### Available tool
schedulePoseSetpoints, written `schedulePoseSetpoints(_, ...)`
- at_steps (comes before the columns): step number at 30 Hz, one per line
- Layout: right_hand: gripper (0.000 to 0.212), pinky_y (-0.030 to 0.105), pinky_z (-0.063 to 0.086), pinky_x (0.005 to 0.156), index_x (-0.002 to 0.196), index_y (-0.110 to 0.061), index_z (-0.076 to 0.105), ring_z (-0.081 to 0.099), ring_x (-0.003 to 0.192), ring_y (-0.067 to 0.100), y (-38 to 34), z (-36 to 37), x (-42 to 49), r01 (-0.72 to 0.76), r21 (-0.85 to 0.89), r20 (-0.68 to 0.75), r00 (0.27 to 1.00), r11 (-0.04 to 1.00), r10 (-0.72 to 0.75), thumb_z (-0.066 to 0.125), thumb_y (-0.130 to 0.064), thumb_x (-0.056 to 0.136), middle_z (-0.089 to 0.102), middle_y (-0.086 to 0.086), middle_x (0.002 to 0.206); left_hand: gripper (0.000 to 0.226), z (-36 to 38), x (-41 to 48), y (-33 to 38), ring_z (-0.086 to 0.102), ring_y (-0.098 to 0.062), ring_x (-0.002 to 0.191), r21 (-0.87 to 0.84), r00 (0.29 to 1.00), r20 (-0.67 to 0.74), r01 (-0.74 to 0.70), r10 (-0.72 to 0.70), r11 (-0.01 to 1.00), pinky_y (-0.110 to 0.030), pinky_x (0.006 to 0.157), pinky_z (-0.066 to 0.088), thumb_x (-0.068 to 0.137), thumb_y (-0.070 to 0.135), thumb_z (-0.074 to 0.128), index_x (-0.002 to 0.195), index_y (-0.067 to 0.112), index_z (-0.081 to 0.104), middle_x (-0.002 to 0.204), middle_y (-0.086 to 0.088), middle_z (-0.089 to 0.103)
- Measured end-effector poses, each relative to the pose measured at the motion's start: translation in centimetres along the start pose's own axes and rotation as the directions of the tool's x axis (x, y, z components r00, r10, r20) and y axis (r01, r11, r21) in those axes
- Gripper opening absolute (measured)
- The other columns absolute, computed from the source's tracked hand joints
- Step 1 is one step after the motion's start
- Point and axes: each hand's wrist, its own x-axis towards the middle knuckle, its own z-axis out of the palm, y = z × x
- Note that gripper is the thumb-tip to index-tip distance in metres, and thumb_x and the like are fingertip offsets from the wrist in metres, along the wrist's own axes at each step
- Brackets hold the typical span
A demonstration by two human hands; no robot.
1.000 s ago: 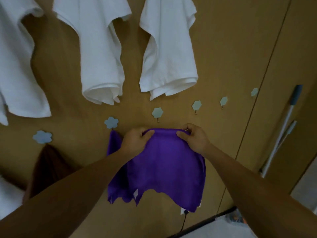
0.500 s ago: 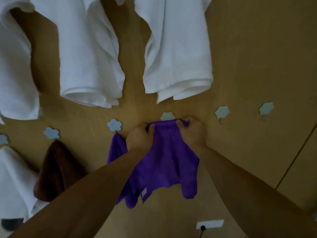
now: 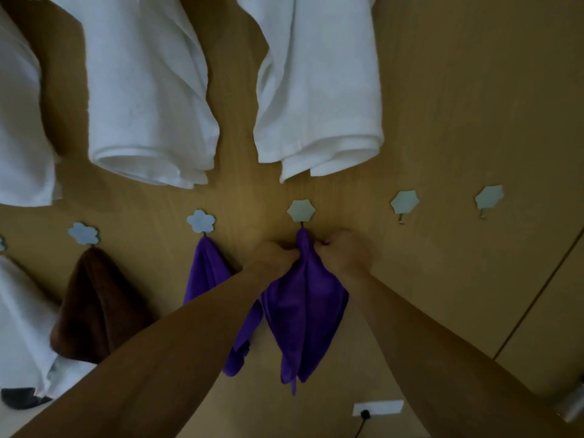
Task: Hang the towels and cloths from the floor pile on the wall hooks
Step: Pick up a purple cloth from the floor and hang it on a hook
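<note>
A: Purple cloth [image 3: 305, 298]: where is it against the hands?

B: Its top is gathered to a narrow neck and caught on the hook [image 3: 301, 211] with the pale flower-shaped plate, low on the wall [image 3: 458, 105]. The neck is pinched from both sides. The left hand [image 3: 276, 254] is pressed to its left and the right hand [image 3: 346, 251] to its right, with the fingers of both curled onto the fabric just under the hook. The rest of the cloth hangs between the two forearms.

A: Appearance?

B: Deep purple, matt, soft-looking. It is narrow at the top, spread into long vertical folds lower down, and drawn into limp points at the bottom.

A: Edges and free room?

B: On the next hook [image 3: 201, 221] to the left a second purple cloth [image 3: 207, 270] is hung, partly hidden by the left forearm. Its lower end comes close to the held cloth. Farther left a brown cloth [image 3: 94, 298] is hung, and a small white towel [image 3: 19, 311] is seen at the wall's left edge. Above, the hem of a large white towel [image 3: 319, 105] ends just over the used hook. To the right a free hook [image 3: 405, 202] and a farther hook [image 3: 489, 197] are seen, with open wall around them up to a dark seam [image 3: 537, 295]. A socket plate [image 3: 377, 407] is set below the cloth, near the wall's bottom edge.
</note>
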Motion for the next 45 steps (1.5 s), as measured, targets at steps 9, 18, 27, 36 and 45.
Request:
schedulePoseSetpoints(9, 0.017, 0.042, 0.045, 0.076, 0.096, -0.015, 0.070, 0.058, 0.088, 0.028, 0.5, 0.5, -2.7, 0.323, -0.507, -0.350, 0.770, 0.800, -0.533, 0.062, -0.019, 0.081, 0.064, 0.006, 0.095, 0.032, 0.7, -1.5, -1.9, 0.056, -0.027, 0.100, 0.517, 0.686, -0.268, -0.490, 0.676, 0.702, -0.028, 0.081, 0.037, 0.088, 0.024, 0.055, 0.116, 0.009, 0.057, 0.110, -0.010, 0.060)
schedulePoseSetpoints(18, 0.054, 0.037, 0.050, 0.088, 0.136, -0.015, 0.043, 0.057, 0.107, 0.022, 1.7, 1.4, -2.7, 0.358, -0.158, 0.038, 0.933, 0.920, -0.357, 0.062, -0.022, 0.086, 0.056, 0.005, 0.125, 0.067, 2.1, -1.6, -3.0, 0.052, -0.013, 0.099, 0.217, 0.818, -0.171, -0.513, 0.550, 0.831, -0.026, 0.082, 0.045, 0.076, 0.022, 0.070, 0.135, 0.018, 0.038, 0.125, -0.002, 0.044)
schedulePoseSetpoints(27, 0.025, 0.039, 0.051, 0.086, 0.108, 0.000, 0.060, 0.062, 0.094, 0.028, 3.9, 2.0, -1.8, 0.126, 0.159, 0.242, 0.957, 0.979, -0.162, 0.051, 0.003, 0.086, 0.065, 0.016, 0.101, 0.021, 0.7, -2.3, -3.5, 0.057, -0.002, 0.063, -0.076, 0.932, 0.042, -0.356, 0.359, 0.931, -0.007, 0.053, 0.045, 0.083, -0.007, 0.055, 0.091, 0.012, 0.059, 0.076, 0.003, 0.060)
schedulePoseSetpoints(36, 0.017, 0.025, 0.049, 0.071, 0.091, -0.011, 0.064, 0.063, 0.084, 0.017, 7.2, 1.7, -2.3, -0.018, 0.109, 0.522, 0.852, 0.994, -0.042, 0.058, 0.001, 0.080, 0.067, 0.005, 0.091, 0.016, 1.1, -2.4, -4.8, 0.058, -0.018, 0.080, 0.086, 0.972, 0.164, -0.184, 0.168, 0.979, -0.027, 0.069, 0.050, 0.081, -0.004, 0.055, 0.094, 0.005, 0.058, 0.087, -0.010, 0.062)
schedulePoseSetpoints(45, 0.042, 0.035, 0.054, 0.075, 0.110, -0.014, 0.053, 0.063, 0.088, 0.021, 6.7, 1.6, -1.9, 0.134, -0.199, 0.388, 0.920, 0.971, -0.048, 0.067, -0.032, 0.074, 0.063, 0.000, 0.102, 0.044, 1.2, -1.2, -4.4, 0.063, -0.023, 0.098, 0.079, 0.951, 0.035, -0.310, 0.308, 0.947, -0.035, 0.083, 0.053, 0.084, 0.013, 0.065, 0.125, 0.006, 0.053, 0.109, -0.010, 0.066)
